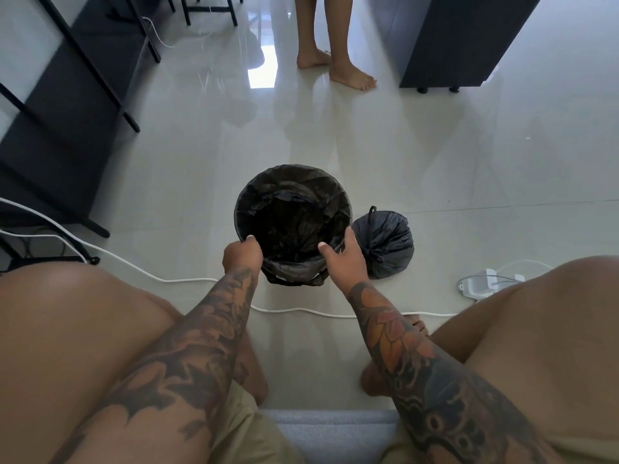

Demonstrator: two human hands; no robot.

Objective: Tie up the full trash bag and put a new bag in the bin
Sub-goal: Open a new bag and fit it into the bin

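left hand (243,257) fingertips: hidden behind bag rim | bin (292,279) wall: mostly covered by liner

Bins: one bin (293,195)
Liner bags: one new bag (291,226)
Tied bags: one full bag (385,244)
Hands: left hand (242,255), right hand (343,259)
Cables: one white cable (187,280)
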